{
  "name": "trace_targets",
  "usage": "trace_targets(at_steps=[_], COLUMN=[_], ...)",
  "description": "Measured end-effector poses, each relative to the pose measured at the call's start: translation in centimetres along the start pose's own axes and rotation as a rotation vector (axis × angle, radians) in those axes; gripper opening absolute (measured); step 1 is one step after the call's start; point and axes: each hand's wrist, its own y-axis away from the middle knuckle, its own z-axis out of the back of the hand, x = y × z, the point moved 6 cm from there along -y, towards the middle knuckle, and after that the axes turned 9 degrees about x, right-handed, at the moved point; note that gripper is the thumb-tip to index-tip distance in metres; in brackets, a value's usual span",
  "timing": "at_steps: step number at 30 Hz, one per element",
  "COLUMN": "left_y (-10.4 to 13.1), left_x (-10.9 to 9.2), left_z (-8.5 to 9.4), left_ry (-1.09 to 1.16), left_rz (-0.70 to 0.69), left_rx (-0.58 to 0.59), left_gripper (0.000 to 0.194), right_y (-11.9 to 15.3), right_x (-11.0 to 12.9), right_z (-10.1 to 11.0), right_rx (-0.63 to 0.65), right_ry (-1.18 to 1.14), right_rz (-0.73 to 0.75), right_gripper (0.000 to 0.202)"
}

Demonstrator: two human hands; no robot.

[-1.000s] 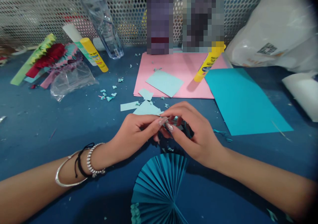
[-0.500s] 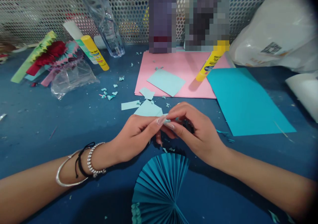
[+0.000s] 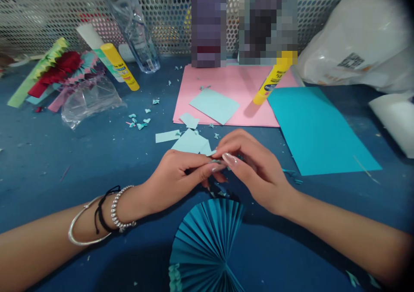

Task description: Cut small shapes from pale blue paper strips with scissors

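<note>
My left hand [image 3: 181,173] pinches a small light-blue paper piece [image 3: 216,161] between thumb and fingers. Close against it, my right hand [image 3: 255,169] has its fingers curled and its thumb bent in; whatever lies between them is hidden. Just beyond the hands are pale-blue paper scraps [image 3: 189,141]. A pleated teal paper fan [image 3: 207,236] lies nearer to me, with small light-blue pieces [image 3: 175,278] along its left edge.
A yellow glue stick [image 3: 271,80] stands on pink sheets [image 3: 190,85], beside a bright blue sheet [image 3: 320,128]. Glue tubes [image 3: 119,67], a clear bottle [image 3: 142,37] and folded paper pieces [image 3: 54,74] are at the back left. A white plastic bag [image 3: 352,37] sits at the right.
My right thumb has lifted away from the left thumb and the small piece. The left thumb has slid slightly right and down over it. The whole view has shifted a little.
</note>
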Motion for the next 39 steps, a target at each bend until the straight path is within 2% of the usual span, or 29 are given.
trace_targets(at_steps=[7, 14, 21, 27, 34, 39], left_y=[0.34, 0.52, 0.76, 0.83, 0.77, 0.88], left_x=[0.14, -0.15, 0.28, 0.09, -0.04, -0.42], left_z=[0.01, 0.30, 0.41, 0.49, 0.49, 0.40], left_ry=[0.082, -0.046, -0.036, -0.059, -0.041, -0.100], left_rz=[0.045, 0.078, 0.030, -0.008, -0.021, -0.083], left_rx=[-0.021, -0.069, -0.112, -0.123, -0.151, -0.149], left_gripper=[0.025, 0.028, 0.024, 0.025, 0.023, 0.022], right_y=[0.16, 0.14, 0.05, 0.16, 0.58, 0.61], right_x=[0.20, 0.21, 0.75, 0.75, -0.02, -0.21], right_z=[0.12, 0.00, -0.28, -0.43, -0.01, -0.03], right_rx=[-0.041, -0.013, 0.072, 0.094, -0.070, -0.087], right_ry=[0.041, 0.074, 0.083, 0.059, 0.006, 0.021], right_rz=[0.001, -0.006, 0.051, 0.050, -0.020, -0.022], right_gripper=[0.012, 0.017, 0.033, 0.040, 0.038, 0.033])
